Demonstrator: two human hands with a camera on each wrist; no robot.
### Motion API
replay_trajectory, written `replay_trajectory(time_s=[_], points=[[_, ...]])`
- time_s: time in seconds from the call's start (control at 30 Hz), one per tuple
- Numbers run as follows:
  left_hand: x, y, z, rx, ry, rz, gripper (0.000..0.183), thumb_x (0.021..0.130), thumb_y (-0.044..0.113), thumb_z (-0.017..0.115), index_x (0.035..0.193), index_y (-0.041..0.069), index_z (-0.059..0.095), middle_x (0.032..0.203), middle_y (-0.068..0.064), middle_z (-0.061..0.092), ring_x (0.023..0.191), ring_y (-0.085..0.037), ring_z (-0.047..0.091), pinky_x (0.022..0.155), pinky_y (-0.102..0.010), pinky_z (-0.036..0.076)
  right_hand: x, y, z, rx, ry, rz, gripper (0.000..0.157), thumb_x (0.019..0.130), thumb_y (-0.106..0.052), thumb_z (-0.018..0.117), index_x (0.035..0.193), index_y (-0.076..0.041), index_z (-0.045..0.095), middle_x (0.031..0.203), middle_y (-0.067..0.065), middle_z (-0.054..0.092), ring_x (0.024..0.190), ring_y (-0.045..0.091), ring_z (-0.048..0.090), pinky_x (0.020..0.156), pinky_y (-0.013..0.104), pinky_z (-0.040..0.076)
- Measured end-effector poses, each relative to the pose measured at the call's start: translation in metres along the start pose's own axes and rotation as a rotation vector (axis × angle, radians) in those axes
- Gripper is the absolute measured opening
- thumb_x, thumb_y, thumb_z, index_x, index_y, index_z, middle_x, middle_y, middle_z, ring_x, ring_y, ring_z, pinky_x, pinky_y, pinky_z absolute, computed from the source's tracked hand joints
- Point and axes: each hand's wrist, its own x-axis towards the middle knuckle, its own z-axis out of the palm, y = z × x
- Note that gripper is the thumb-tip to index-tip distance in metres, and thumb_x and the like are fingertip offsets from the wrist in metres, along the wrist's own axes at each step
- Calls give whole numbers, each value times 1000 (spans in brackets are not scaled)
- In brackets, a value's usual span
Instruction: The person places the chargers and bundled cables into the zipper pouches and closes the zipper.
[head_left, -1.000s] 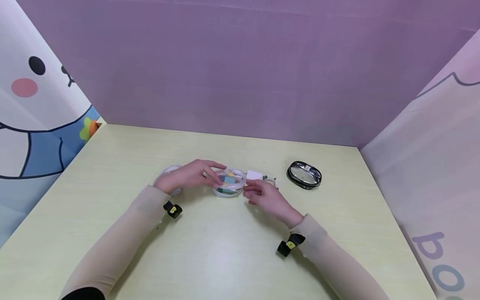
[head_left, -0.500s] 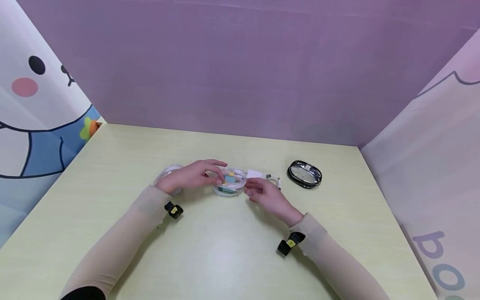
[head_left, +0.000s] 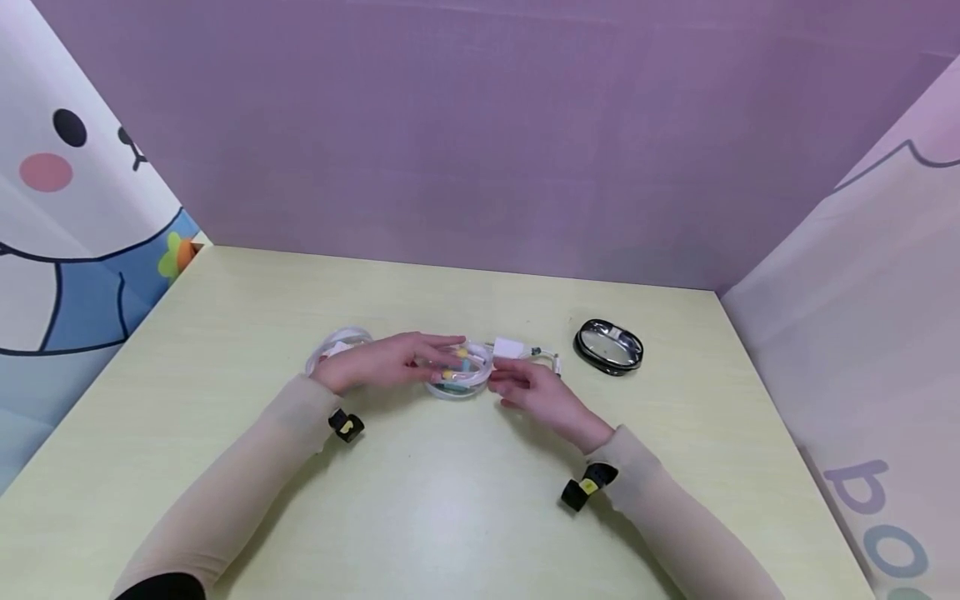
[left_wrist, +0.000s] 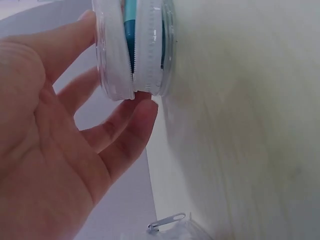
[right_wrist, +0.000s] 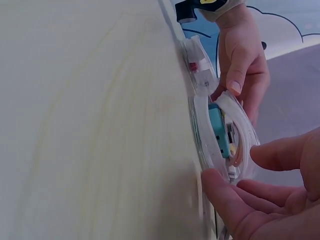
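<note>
You are laying your left hand with fingers stretched out over the clear round zip pouch at mid-table, fingertips touching its zipper. Your right hand is resting relaxed and open against the pouch's right edge. No readable writing is showing on the pouch; the right wall is showing part of a letter.

A black oval case lies on the yellow-green table.
</note>
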Motion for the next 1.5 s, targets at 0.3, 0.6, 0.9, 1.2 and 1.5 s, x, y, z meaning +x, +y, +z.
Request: replay_trajectory(time_s=[0.3,0.6,0.9,1.2,1.5], points=[[-11,7,14,54,-52,75,40,103,13,56,142,15,56,158,-4,35,143,-25,34,112,-44,35,-8,8,-7,-58,-5,-1,40,99,-3,57,138,5,53,127,18,63,117,30,61,91,33,54],[-21,22,26,106,-91,39,41,101,20,59,142,24,56,158,6,35,141,-22,37,113,-43,33,-8,13,-11,-159,4,-28,41,95,1,61,135,-3,58,124,8,67,117,25,61,102,38,47],[-24,27,29,124,-85,51,41,101,20,60,142,22,56,158,4,36,141,-21,38,112,-43,34,3,12,1,-316,-3,-109,45,90,6,64,133,-4,60,119,7,68,110,22,64,97,38,50],[-25,25,30,129,-68,69,41,102,18,58,142,23,56,158,5,36,141,-20,38,113,-43,33,6,9,4,-353,77,-92,37,86,5,71,121,-6,68,98,-1,70,93,16,65,86,32,53],[-26,26,29,168,-54,66,40,101,18,59,141,25,58,157,7,37,137,-18,41,110,-41,37,5,10,4,-419,70,-34,22,89,0,70,109,-8,72,91,-4,68,86,12,62,83,32,53]])
